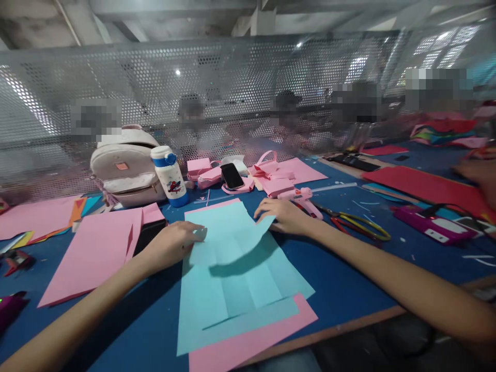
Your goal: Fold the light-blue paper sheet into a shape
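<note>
A creased light-blue sheet of paper (228,240) is lifted at its near edge, which curls up and casts a shadow below. My left hand (180,240) pinches its left edge. On the right side, my right hand (277,214) grips the same sheet by the raised corner, fingers partly hidden behind it. Beneath lie more light-blue paper (189,330) and a pink sheet (251,341) that sticks out toward the table edge. A pink glue gun (300,200) rests just beyond my right hand, with yellow-and-red-handled scissors (364,226) beside my right forearm.
Pink paper (93,253) is stacked at left. Behind stand a pale backpack (126,163) and a white-and-blue bottle (169,178). A phone (232,176) lies among pink paper pieces. Purple device (434,226) and red sheets (426,183) are at right. A perforated metal screen (232,77) borders the table.
</note>
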`<state>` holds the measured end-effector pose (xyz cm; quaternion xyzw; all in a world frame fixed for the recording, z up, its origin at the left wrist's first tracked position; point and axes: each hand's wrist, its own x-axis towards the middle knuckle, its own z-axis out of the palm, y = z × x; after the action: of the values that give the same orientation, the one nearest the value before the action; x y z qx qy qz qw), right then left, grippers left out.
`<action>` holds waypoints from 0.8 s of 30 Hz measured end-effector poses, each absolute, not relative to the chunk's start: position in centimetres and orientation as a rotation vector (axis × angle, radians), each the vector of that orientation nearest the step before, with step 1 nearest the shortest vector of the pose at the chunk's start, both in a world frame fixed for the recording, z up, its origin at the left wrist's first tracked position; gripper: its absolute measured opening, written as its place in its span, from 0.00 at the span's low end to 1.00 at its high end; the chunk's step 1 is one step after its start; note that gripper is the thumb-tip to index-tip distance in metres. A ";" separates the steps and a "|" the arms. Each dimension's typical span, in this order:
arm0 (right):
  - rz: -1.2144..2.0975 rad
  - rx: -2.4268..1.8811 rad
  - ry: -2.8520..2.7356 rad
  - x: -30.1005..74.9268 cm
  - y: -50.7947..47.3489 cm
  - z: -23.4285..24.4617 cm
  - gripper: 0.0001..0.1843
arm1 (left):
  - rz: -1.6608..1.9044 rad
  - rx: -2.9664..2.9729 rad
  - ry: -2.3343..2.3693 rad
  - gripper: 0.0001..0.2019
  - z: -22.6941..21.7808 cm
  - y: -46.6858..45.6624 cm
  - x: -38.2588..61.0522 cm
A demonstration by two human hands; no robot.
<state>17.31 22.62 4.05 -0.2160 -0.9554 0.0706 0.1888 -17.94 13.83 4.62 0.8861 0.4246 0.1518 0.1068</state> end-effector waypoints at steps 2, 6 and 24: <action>0.341 -0.746 -2.526 16.9 22.6 3.3 0.13 | 0.738 2.262 1.306 0.10 4.4 14.1 -18.0; 0.523 -0.972 -2.280 16.1 22.2 2.4 0.25 | 1.061 1.799 1.416 0.13 3.4 14.6 -17.3; 0.771 -1.038 -1.928 15.3 21.5 2.3 0.28 | 1.170 0.931 1.117 0.29 2.9 12.9 -14.0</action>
<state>15.32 21.48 2.33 -0.4100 -0.7617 0.3046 0.3987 -13.99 12.88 2.94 0.4010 0.4809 0.5035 0.5953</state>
